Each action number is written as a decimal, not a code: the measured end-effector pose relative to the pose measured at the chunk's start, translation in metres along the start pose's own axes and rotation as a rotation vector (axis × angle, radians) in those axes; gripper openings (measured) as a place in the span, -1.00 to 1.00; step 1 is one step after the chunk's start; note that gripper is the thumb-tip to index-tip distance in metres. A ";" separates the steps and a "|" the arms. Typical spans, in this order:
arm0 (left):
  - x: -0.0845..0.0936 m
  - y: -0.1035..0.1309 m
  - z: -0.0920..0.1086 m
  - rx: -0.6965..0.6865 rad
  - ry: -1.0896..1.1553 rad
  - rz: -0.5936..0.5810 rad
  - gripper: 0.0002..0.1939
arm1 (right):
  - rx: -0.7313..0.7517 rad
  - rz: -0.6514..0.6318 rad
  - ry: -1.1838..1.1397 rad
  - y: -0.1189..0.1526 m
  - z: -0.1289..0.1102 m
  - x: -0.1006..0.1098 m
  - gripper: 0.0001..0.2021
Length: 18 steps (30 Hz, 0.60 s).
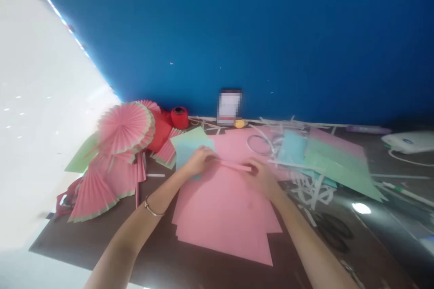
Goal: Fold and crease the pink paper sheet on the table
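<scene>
A narrow pink folded strip [236, 166] runs between the two hands, along the far edge of the top pink paper sheet [224, 210]. The left hand [200, 161] has its grip closed on the strip's left end, fingers pressed down over it. The right hand [261, 177] pinches the right end, its grip closed on the paper too; the picture is blurred, so the exact finger placement cannot be told. Under both grips lies a loose stack of pink sheets, fanned so their corners stick out toward the person, resting on the dark tabletop [101, 239]. A thin bracelet [153, 210] circles the left wrist.

Just beyond the left grip, a pale blue sheet [190, 149] lies on a light green sheet [195, 136], both partly under the hand. Further left of that grip lies a heap of pleated pink paper fans [124, 128] with pale edging, some round and open, some half-folded, and behind them a red tape roll [179, 117] near the blue wall [237, 31].

Beyond the right grip lies a white ring [259, 144], and to its right more green and blue sheets [335, 162] overlap, with curled white paper strips [312, 189] tangled around them. Nearer the person, right of the right forearm, dark scissors [334, 230] lie on the tabletop. A white device [408, 141] sits at the far right edge.
</scene>
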State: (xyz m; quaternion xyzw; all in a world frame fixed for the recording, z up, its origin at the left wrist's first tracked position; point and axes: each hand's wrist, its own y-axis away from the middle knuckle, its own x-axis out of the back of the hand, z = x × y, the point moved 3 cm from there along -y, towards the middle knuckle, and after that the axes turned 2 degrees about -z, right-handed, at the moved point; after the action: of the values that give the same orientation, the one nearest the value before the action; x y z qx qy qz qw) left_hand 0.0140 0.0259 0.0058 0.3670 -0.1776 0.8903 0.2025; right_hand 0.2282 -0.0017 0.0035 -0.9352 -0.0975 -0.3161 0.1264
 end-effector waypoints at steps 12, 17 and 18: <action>-0.006 0.008 -0.004 0.110 0.284 -0.061 -0.83 | -0.071 0.110 -0.033 0.003 0.000 0.000 -0.76; -0.003 0.007 0.006 0.122 0.336 -0.054 -0.80 | -0.028 0.152 0.005 0.005 0.000 -0.004 -0.75; -0.003 0.007 0.009 0.123 0.334 -0.062 -0.79 | -0.022 0.148 0.006 0.005 -0.001 -0.004 -0.75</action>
State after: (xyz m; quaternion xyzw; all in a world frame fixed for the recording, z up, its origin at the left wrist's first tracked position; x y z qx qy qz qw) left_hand 0.0172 0.0151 0.0084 0.2312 -0.0753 0.9415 0.2335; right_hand 0.2253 -0.0077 0.0008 -0.9402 -0.0245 -0.3099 0.1395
